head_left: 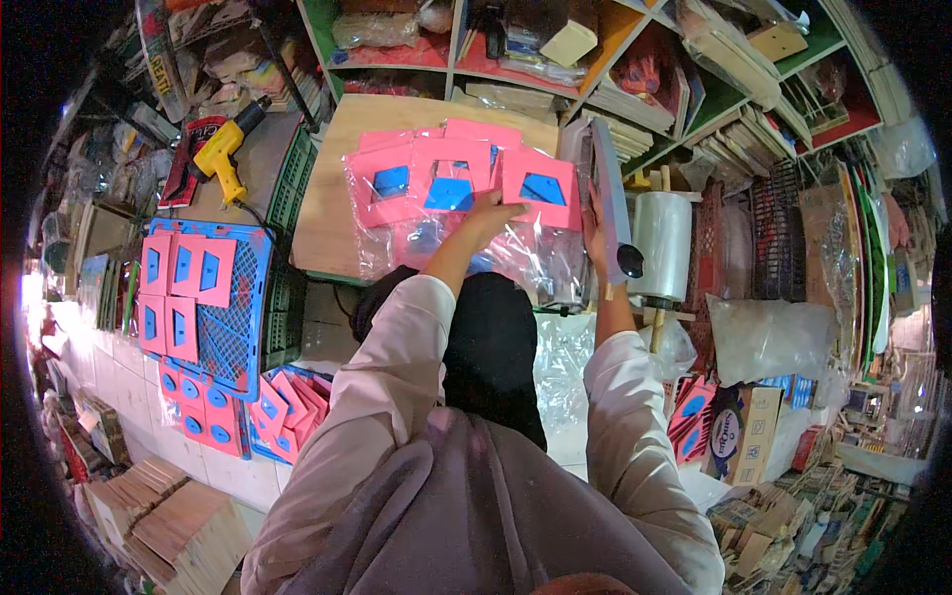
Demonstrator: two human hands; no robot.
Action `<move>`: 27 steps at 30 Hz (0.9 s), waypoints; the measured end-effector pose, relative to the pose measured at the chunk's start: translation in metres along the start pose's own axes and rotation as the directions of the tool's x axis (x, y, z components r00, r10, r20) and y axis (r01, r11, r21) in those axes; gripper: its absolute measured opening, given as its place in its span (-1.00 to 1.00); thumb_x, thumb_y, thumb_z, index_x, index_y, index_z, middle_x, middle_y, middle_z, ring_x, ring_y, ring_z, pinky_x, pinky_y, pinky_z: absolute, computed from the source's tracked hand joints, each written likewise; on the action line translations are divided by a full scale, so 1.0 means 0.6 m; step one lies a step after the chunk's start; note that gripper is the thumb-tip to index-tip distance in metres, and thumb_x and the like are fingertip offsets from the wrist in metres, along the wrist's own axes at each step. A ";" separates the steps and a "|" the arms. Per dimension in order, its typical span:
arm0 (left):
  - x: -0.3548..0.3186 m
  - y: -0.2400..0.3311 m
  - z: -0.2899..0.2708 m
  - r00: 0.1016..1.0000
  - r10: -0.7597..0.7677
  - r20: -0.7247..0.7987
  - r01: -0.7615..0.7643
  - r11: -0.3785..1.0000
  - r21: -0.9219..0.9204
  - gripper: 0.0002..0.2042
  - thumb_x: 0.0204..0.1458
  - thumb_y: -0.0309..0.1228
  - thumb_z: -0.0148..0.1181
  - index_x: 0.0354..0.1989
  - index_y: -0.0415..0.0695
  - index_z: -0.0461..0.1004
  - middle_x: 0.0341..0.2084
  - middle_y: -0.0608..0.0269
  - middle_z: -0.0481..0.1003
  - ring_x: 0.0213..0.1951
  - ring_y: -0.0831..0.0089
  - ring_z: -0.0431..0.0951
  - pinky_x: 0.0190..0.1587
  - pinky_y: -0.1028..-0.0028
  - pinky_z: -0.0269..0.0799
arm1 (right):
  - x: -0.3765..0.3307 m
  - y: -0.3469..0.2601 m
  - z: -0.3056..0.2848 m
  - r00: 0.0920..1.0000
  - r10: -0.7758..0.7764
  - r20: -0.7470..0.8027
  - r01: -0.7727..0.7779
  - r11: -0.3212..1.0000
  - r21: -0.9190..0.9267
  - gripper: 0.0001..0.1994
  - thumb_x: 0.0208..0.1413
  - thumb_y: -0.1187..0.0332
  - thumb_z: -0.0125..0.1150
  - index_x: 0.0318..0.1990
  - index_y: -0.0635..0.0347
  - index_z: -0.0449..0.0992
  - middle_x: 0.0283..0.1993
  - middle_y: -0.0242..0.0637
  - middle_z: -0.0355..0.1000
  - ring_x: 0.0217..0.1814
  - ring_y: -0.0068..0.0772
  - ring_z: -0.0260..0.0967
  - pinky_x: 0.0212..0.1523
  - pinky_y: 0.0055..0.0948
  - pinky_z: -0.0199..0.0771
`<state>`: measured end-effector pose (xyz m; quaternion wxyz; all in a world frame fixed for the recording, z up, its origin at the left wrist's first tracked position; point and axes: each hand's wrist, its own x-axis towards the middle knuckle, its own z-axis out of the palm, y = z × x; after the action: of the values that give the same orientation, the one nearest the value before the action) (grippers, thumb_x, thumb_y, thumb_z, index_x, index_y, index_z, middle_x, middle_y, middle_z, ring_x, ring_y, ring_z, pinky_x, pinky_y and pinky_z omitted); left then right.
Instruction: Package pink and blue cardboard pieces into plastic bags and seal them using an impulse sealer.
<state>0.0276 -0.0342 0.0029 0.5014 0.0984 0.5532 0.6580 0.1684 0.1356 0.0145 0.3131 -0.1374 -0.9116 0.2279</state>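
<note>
My left hand (pixel 486 220) is closed on the lower left edge of a pink board (pixel 563 178) with a blue trapezoid piece (pixel 543 188) in it. Clear plastic film lies around this board and sags below it. To its right stands a long grey impulse sealer (pixel 607 169) with a black round knob at its near end. Against the sealer's arm rests my right hand (pixel 595 233), its fingers partly hidden. Several more pink boards (pixel 382 159) with blue shapes lie overlapped in clear plastic on the wooden tabletop (pixel 327 213), left of my left hand.
A roll of clear film (pixel 661 246) stands right of the sealer. On the left, a yellow heat gun (pixel 223 159) lies above a blue crate (pixel 243 317) bearing pink boards. More pink boards lie on the floor. Shelves (pixel 456 50) full of boards line the back.
</note>
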 end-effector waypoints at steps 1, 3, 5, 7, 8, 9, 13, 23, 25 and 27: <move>-0.001 0.004 -0.001 1.000 0.000 -0.010 0.001 0.999 0.033 -0.64 -0.07 -0.46 0.17 -0.06 -0.20 0.30 -0.13 0.23 0.39 -0.13 0.40 0.42 -0.14 0.35 0.41 | 0.003 -0.004 -0.002 1.000 0.002 -0.014 -0.001 1.000 0.005 -0.63 0.13 0.32 -0.09 0.11 0.16 0.24 0.13 -0.02 0.18 0.16 -0.15 0.14 0.10 -0.36 0.15; -0.005 0.007 0.000 0.999 0.009 -0.035 -0.008 1.000 0.020 -0.61 -0.06 -0.48 0.16 -0.02 -0.20 0.26 -0.12 0.21 0.39 -0.13 0.37 0.42 -0.15 0.34 0.42 | 0.001 -0.007 -0.002 1.000 0.006 -0.029 -0.006 1.000 0.019 -0.60 0.15 0.28 -0.09 0.14 0.15 0.20 0.16 -0.02 0.15 0.19 -0.14 0.11 0.12 -0.35 0.12; -0.006 0.008 0.003 0.998 0.020 -0.065 -0.022 0.999 -0.036 -0.57 -0.05 -0.50 0.14 0.03 -0.19 0.21 -0.11 0.19 0.38 -0.14 0.35 0.43 -0.16 0.32 0.44 | -0.006 -0.002 0.001 0.997 0.072 -0.003 -0.072 0.995 0.069 -0.60 0.16 0.26 -0.11 0.14 0.16 0.19 0.17 -0.03 0.14 0.19 -0.14 0.11 0.14 -0.35 0.10; -0.003 0.007 0.006 0.996 0.006 -0.084 -0.016 0.993 -0.119 -0.52 -0.04 -0.52 0.12 0.09 -0.16 0.13 -0.10 0.17 0.36 -0.14 0.32 0.43 -0.18 0.31 0.46 | -0.014 0.009 0.004 0.976 0.202 0.084 -0.206 0.977 0.052 -0.59 0.17 0.24 -0.13 0.15 0.18 0.18 0.17 -0.04 0.14 0.19 -0.14 0.11 0.14 -0.36 0.10; -0.001 0.006 0.006 0.999 -0.008 -0.053 0.001 0.990 -0.139 -0.50 -0.03 -0.53 0.11 0.11 -0.15 0.10 -0.08 0.16 0.35 -0.13 0.30 0.43 -0.18 0.32 0.47 | -0.014 0.017 0.004 0.943 0.292 0.159 -0.295 0.956 -0.005 -0.58 0.18 0.22 -0.14 0.15 0.20 0.17 0.17 -0.04 0.15 0.19 -0.14 0.11 0.14 -0.36 0.10; 0.000 0.004 0.006 0.999 -0.030 -0.012 0.028 0.989 -0.147 -0.48 -0.03 -0.54 0.09 0.14 -0.14 0.07 -0.06 0.16 0.33 -0.12 0.29 0.42 -0.18 0.32 0.47 | -0.017 0.023 0.003 0.921 0.343 0.186 -0.355 0.934 0.038 -0.57 0.18 0.21 -0.15 0.15 0.21 0.16 0.17 -0.05 0.14 0.20 -0.14 0.11 0.15 -0.36 0.09; 0.004 0.000 0.006 0.998 0.033 0.054 -0.022 0.982 -0.188 -0.47 -0.01 -0.55 0.06 0.16 -0.13 0.02 -0.03 0.15 0.30 -0.13 0.28 0.43 -0.16 0.32 0.47 | -0.026 0.027 -0.006 0.901 0.380 0.208 -0.425 0.866 0.262 -0.55 0.19 0.19 -0.17 0.17 0.25 0.12 0.20 -0.05 0.11 0.24 -0.17 0.04 0.18 -0.37 0.03; 0.015 0.009 0.013 0.991 -0.073 -0.114 0.039 0.961 -0.275 -0.61 -0.02 -0.55 0.06 0.03 -0.09 0.20 -0.14 0.20 0.37 -0.20 0.32 0.45 -0.09 0.38 0.42 | -0.047 0.008 -0.001 0.987 0.123 0.098 -0.134 0.984 0.114 -0.63 0.19 0.28 -0.16 0.11 0.19 0.21 0.13 -0.11 0.18 0.20 -0.22 0.08 0.17 -0.36 0.03; 0.011 0.004 0.009 0.999 -0.034 -0.014 0.031 0.986 -0.162 -0.63 -0.02 -0.54 0.07 0.00 -0.08 0.22 -0.17 0.19 0.39 -0.20 0.33 0.46 -0.08 0.40 0.41 | -0.046 0.025 0.004 0.985 0.153 0.073 -0.167 0.954 0.248 -0.66 0.18 0.30 -0.16 0.08 0.21 0.23 0.05 -0.16 0.23 0.11 -0.25 0.16 0.11 -0.40 0.11; 0.008 -0.002 0.008 0.999 -0.010 0.037 0.019 0.971 -0.239 -0.58 -0.07 -0.57 0.11 0.00 -0.12 0.18 -0.18 0.14 0.39 -0.19 0.29 0.46 -0.07 0.38 0.41 | -0.027 0.047 0.006 0.923 0.357 0.141 -0.381 0.806 0.452 -0.68 0.17 0.34 -0.14 0.05 0.23 0.25 -0.01 -0.21 0.27 0.03 -0.31 0.21 0.06 -0.44 0.17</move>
<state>0.0295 -0.0275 0.0016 0.5242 0.0448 0.4616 0.7143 0.1812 0.1521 -0.0103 0.2642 -0.2259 -0.7917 0.5024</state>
